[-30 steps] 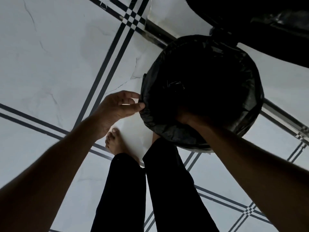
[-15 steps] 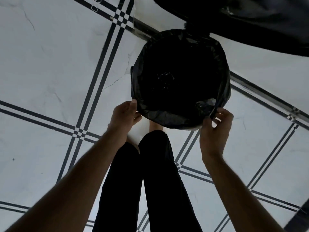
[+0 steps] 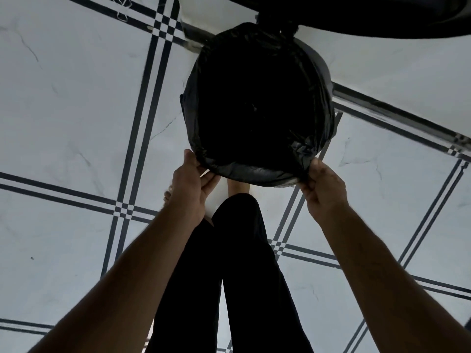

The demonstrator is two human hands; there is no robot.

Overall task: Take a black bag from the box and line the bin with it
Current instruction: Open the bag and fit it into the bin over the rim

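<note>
Nearest the camera, two bare forearms reach forward over a pair of legs in black trousers (image 3: 229,276), which stand on a pale marble-look tiled floor (image 3: 76,110) crossed by dark double lines. The left hand (image 3: 190,187) is at the near left edge of the thin, glossy black plastic bag (image 3: 254,171), its thumb lying up along the bag's rim and its fingers curled beneath the folded-over film, gripping it. The right hand (image 3: 322,191) is at the near right edge, its fingers bent and pinching a bunched fold of the same film. A bare foot shows just past the left hand, partly hidden by it. The bag is spread open over the mouth of a round bin (image 3: 322,64), its rim folded down over the outside all the way around; only a pale grey strip of the bin's wall shows at the far right, and the inside is too dark to make out. The bin stands on the floor just ahead of the feet. Beyond it, a broad dark shape (image 3: 356,14) crosses the top of the view; what it is cannot be told.
</note>
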